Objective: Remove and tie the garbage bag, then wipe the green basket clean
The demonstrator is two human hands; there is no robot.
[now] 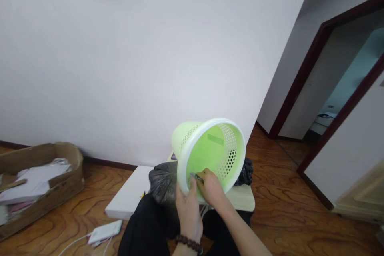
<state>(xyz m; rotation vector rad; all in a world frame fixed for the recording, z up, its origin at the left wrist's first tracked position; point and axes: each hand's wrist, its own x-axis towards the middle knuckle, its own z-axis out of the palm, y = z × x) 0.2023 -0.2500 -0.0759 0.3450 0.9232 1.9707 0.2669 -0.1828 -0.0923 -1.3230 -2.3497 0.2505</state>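
A light green basket with a white rim and rows of round holes lies tilted, its mouth facing me. My left hand grips the lower rim, its fingers closed around it; a brown beaded bracelet circles that wrist. Inside the mouth, near the bottom edge, my right hand is closed on a small dark tool, whose exact kind I cannot make out. Black plastic bags sit beside the basket on a pale wooden stool.
At the left stands an open cardboard box holding papers. A white flat box and a white device with cables lie on the wooden floor. Behind the basket rises a white wall; a dark-framed doorway is at the right.
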